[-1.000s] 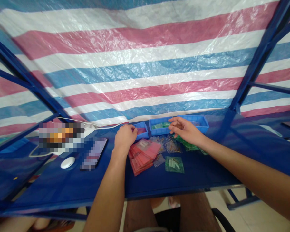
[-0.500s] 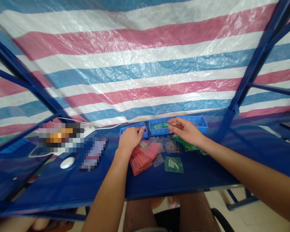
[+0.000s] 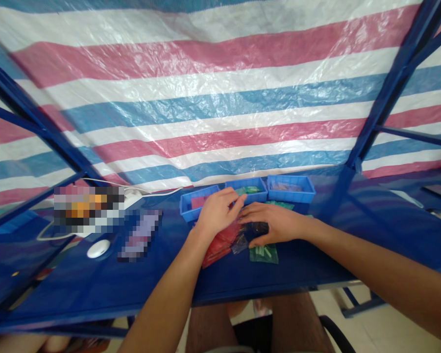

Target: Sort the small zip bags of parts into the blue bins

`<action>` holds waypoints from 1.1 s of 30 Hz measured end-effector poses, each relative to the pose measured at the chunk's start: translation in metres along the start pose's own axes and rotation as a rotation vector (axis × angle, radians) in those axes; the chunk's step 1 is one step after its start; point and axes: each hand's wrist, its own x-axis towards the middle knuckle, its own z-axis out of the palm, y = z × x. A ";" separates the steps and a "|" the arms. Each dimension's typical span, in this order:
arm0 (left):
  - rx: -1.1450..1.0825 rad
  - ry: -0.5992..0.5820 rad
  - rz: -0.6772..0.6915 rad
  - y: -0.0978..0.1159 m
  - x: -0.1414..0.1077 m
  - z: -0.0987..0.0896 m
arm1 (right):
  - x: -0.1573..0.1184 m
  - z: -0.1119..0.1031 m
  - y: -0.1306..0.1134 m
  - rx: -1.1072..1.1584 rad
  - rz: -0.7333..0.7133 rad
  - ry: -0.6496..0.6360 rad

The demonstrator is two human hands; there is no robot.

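Note:
My left hand [image 3: 220,212] is over the fanned red plastic bags [image 3: 218,245], just in front of the bins. Its fingers bend down out of sight, so what they hold, if anything, does not show. Close beside it, my right hand [image 3: 279,223] has thumb and fingers spread around small clear bags [image 3: 239,243]. A green bag with pale plugs and screws [image 3: 265,253] lies right under its thumb. More green bags [image 3: 284,205] are partly hidden behind that hand.
Three blue bins stand in a row: the left [image 3: 187,211] with red bags, the middle [image 3: 238,198] with green, the right [image 3: 294,195] with clear. To the left lie a white oval object [image 3: 98,249] and a pixelated flat object [image 3: 141,235]. A striped tarp [image 3: 220,103] hangs behind.
My left hand has moved right, from the left bin to above the red bags. My right hand has come back from the bins, down and left over the clear bags, its fingers spreading.

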 end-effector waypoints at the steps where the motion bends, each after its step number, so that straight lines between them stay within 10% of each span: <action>1: 0.012 -0.048 0.015 0.004 0.000 0.003 | 0.000 0.002 0.001 -0.002 0.019 -0.014; 18: -0.035 0.078 -0.139 0.013 -0.002 0.017 | -0.001 -0.001 0.017 0.067 0.216 0.227; 25: -0.207 0.106 -0.094 0.016 -0.001 0.016 | -0.002 -0.007 0.030 0.389 0.423 0.567; 33: -0.397 0.085 -0.164 0.011 0.002 0.021 | 0.001 -0.007 0.032 0.697 0.473 0.618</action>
